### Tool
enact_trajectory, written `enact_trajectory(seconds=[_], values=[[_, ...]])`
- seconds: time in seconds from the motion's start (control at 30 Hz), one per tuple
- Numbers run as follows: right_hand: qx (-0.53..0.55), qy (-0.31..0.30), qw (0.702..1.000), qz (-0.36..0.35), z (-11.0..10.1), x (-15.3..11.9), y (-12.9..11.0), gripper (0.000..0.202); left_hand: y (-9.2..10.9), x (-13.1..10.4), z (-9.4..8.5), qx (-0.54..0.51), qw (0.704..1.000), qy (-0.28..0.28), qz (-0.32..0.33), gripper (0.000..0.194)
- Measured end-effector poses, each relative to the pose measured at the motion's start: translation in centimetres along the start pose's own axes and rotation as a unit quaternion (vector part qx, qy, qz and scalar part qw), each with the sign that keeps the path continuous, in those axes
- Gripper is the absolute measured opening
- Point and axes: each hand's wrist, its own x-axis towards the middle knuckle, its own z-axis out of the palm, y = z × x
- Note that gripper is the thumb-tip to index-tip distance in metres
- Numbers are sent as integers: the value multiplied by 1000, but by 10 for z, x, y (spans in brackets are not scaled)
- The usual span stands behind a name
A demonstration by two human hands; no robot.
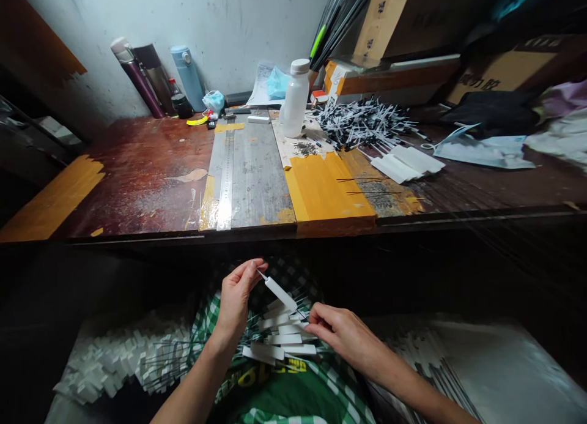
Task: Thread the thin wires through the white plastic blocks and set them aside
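My left hand (237,292) pinches a thin pale tip that sticks out of the upper end of a white block-shaped piece (280,293). The piece tilts down toward my right hand (334,326), whose thumb and forefinger are pressed together around a thin dark wire (300,314) at its lower end. Whether that wire runs inside the piece is hidden. Below, several similar white pieces (263,352) with thin wires lie in my lap on a green checked apron (270,396).
White pieces are heaped at lower left (110,350); dark rods (447,381) lie at lower right. The table (151,173) bears a metal ruler (226,191), a white bottle (296,100), a pile of black-and-white sticks (367,121), white blocks (406,164) and a face mask (486,150).
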Motion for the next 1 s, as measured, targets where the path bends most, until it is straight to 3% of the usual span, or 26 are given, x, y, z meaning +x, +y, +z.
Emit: enact_trajectory(seconds=[0.13, 0.3, 0.57, 1.0], values=[[-4, 10, 1000, -6, 1, 0, 2, 20, -3, -1, 0, 1, 1000, -6, -8, 36], [-22, 9, 998, -63, 1, -1, 5, 24, -3, -2, 1, 3, 1000, -4, -8, 38], [-54, 30, 998, 4, -2, -3, 1, 20, -5, -1, 0, 5, 1000, -19, -11, 35], [-86, 21, 996, 14, -3, -3, 1, 22, -3, -3, 3, 15, 999, -26, -28, 38]])
